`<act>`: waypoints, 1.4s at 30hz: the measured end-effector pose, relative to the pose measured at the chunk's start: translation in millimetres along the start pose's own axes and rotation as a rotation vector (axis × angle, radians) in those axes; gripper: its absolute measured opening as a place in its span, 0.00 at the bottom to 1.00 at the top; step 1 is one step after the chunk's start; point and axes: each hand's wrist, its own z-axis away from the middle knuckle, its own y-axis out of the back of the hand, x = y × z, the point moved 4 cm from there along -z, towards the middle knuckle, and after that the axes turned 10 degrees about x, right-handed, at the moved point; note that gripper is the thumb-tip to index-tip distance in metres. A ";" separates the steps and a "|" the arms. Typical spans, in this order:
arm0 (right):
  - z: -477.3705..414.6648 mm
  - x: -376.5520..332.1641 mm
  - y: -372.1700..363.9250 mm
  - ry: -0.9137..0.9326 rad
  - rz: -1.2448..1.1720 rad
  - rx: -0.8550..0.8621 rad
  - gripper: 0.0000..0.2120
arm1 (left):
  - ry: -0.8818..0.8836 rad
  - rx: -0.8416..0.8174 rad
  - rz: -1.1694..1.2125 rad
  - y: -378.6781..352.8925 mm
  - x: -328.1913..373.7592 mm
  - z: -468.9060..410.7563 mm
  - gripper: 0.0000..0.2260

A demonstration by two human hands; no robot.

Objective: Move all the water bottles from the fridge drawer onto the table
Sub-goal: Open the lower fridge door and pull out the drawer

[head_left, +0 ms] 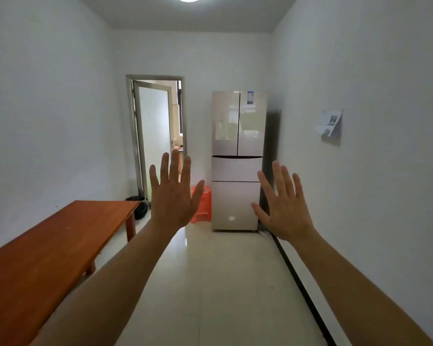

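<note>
Champagne-coloured panels closed off the far end of a narrow white room, where a tall fridge (238, 136) stood against the right wall with its two upper doors shut. Its upper drawer (236, 169) and lower drawer (235, 203) were shut too. No water bottles could be seen; they were presumably inside one of those drawers, though which one could not be told.

A person held both arms out toward the fridge. The left hand (173, 196) and the right hand (285, 208) were raised in mid-air, fingers straight and spread apart, gripping nothing and touching nothing.

A long reddish wooden table (48, 245) ran along the left wall, well apart from the fridge, with no bottles on the part in view. A red plastic stool (201, 204) sat just beside the fridge's left side. A black bag (139, 207) lay on the floor past the table's far end, and a door (155, 136) stood ajar behind it.

The task looked not yet begun, with the step in hand appearing to be the walk to the fridge and the opening of a drawer. Doing that well would likely mean squaring up in front of the fridge and hooking the fingers over the drawer's top edge. An even pull with both hands should make it slide straight and clear of the stool, and it should be fully open before any bottle is lifted.
</note>
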 end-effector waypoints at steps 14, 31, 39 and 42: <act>-64.6 121.3 -231.6 -0.090 -0.068 -0.088 0.39 | -0.020 -0.118 -0.026 -242.1 46.8 -83.7 0.35; -196.3 128.3 -600.7 -0.117 -0.171 -0.258 0.38 | 0.006 -0.344 -0.078 -617.5 -22.7 -155.0 0.31; -317.2 151.2 -758.6 -0.169 -0.130 -0.265 0.38 | 0.039 -0.370 -0.045 -803.5 -71.5 -267.9 0.31; -333.5 166.7 -819.3 -0.146 -0.130 -0.277 0.37 | 0.025 -0.428 -0.022 -875.4 -69.3 -280.4 0.32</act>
